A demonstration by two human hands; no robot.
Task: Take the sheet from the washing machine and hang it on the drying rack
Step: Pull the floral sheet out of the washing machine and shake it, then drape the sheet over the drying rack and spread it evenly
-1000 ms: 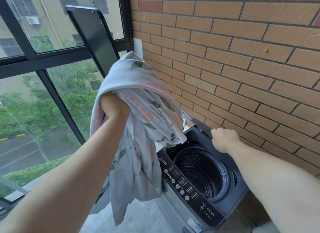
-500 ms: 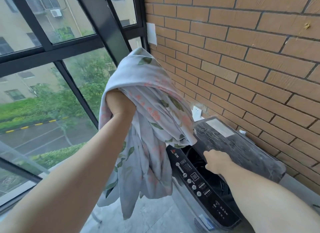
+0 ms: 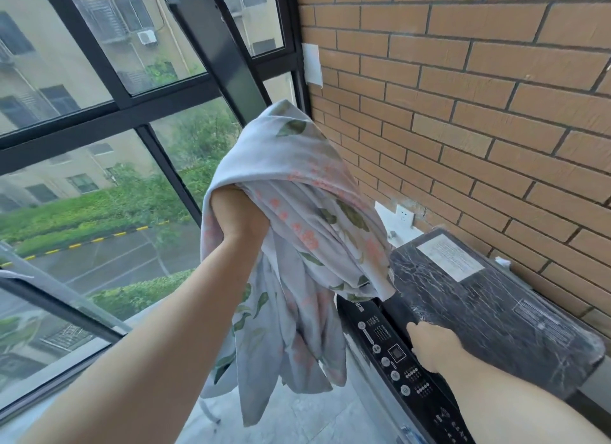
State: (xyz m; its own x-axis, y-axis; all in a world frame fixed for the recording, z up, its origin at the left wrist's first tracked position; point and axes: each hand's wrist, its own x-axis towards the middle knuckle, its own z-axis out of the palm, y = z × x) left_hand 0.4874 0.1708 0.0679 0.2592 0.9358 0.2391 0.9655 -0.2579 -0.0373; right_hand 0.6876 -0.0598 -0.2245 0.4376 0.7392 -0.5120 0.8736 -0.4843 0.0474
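left hand (image 3: 236,215): sheet (image 3: 297,195); right hand (image 3: 429,349): lid (image 3: 479,298)

The left hand (image 3: 238,212) has its fingers buried in the sheet (image 3: 297,245). The right hand (image 3: 433,347) has its fingertips hidden at the lid (image 3: 479,311) edge. The control panel (image 3: 396,361) markings and the lid's label (image 3: 449,257) are too small to read. The bottom edge cuts off the washing machine (image 3: 373,390).
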